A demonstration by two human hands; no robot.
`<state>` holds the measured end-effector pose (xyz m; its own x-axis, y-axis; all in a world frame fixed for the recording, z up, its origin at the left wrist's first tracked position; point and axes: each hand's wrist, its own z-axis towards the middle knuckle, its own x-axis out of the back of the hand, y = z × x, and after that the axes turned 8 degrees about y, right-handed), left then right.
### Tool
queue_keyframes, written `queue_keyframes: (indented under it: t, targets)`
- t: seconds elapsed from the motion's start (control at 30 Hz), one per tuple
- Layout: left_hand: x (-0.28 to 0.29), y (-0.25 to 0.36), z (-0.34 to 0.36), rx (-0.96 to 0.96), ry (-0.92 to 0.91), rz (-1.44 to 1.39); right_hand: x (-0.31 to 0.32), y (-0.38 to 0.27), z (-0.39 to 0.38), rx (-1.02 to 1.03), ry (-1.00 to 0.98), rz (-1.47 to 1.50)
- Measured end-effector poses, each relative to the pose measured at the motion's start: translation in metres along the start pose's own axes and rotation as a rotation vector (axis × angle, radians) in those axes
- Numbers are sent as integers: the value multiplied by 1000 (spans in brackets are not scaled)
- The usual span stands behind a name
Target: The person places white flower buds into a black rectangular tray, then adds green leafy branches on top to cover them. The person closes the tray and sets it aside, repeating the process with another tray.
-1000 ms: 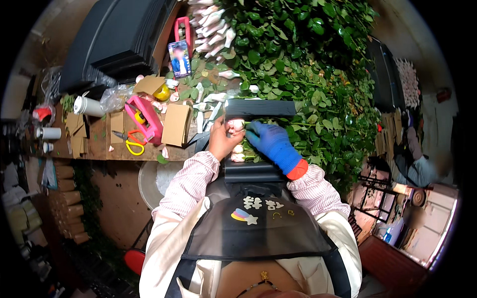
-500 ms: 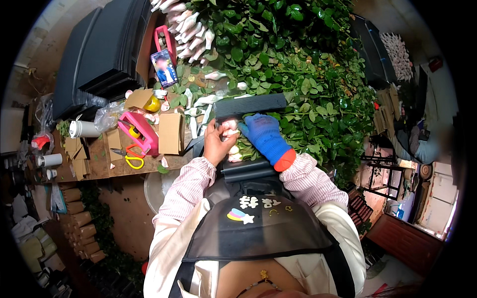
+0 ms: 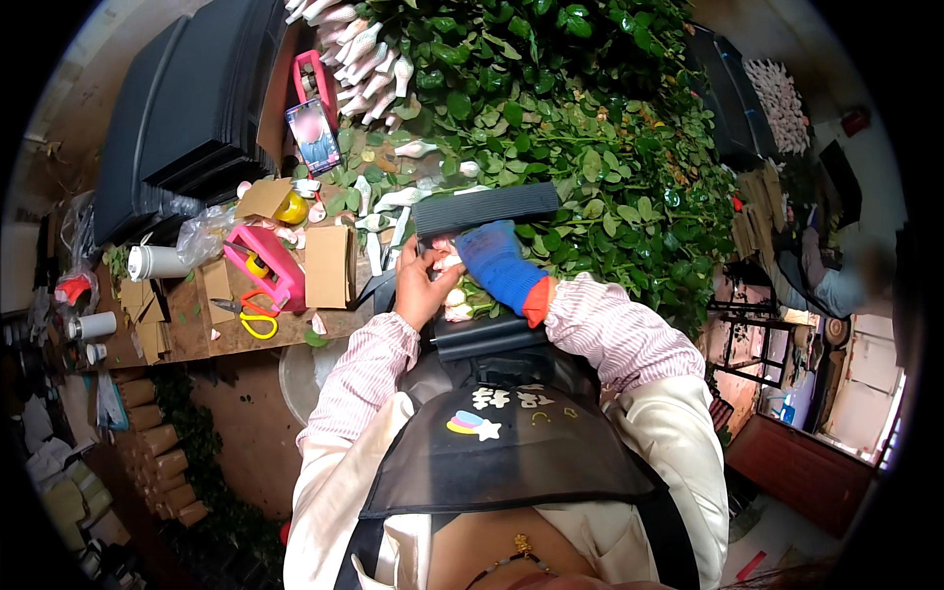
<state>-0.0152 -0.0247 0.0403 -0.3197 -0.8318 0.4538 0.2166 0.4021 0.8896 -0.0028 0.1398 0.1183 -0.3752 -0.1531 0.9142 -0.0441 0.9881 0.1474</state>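
My left hand (image 3: pixel 421 285), bare, has its fingers closed around a pink rose head (image 3: pixel 444 258) at the left end of a bundle. My right hand (image 3: pixel 500 265), in a blue glove with an orange cuff, is bent over the bundle beside it, its closed fingertips hidden. Above both hands lies a ribbed dark grey strip (image 3: pixel 487 202); below them is a smooth dark rest (image 3: pixel 487 339). More pale rose heads (image 3: pixel 459 307) lie between my hands and this rest, with leafy stems (image 3: pixel 610 246) running to the right.
A wooden table (image 3: pixel 197 334) holds pink tape dispensers (image 3: pixel 280 275), orange-yellow scissors (image 3: pixel 258 313), cardboard pieces (image 3: pixel 327 265), white bottles (image 3: pixel 157 262) and white netted buds (image 3: pixel 413 148). A stack of black sheets (image 3: pixel 206 98) stands back left; heaped foliage (image 3: pixel 551 69) covers the back right.
The view has shifted, moving the table leftward in the picture. My right hand has moved up against the ribbed strip, its fingers now bent out of sight. My left hand stays at the rose heads.
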Motion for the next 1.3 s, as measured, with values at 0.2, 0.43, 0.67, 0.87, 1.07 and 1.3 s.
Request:
queue_keyframes:
  t: [0.2, 0.43, 0.67, 0.87, 1.07, 1.3]
  targets:
    - [-2, -2, 1, 36, -37, -22, 14, 4, -8, 7, -26, 53]
    - [-4, 23, -4, -66, 54, 103, -11, -2, -38, 5, 351, 178]
    - [0, 13, -2, 81, 1, -161, 55, 66, -150, -46, 495, 841]
    - [-3, 4, -1, 42, -18, -15, -39, 85, -242, -239, -148, 695]
    - [2, 9, -6, -16, 8, 37, -25, 101, -257, -581, -154, 1763]
    - [5, 9, -1, -47, -38, 47, 41, 73, -181, 159, 356, 1749]
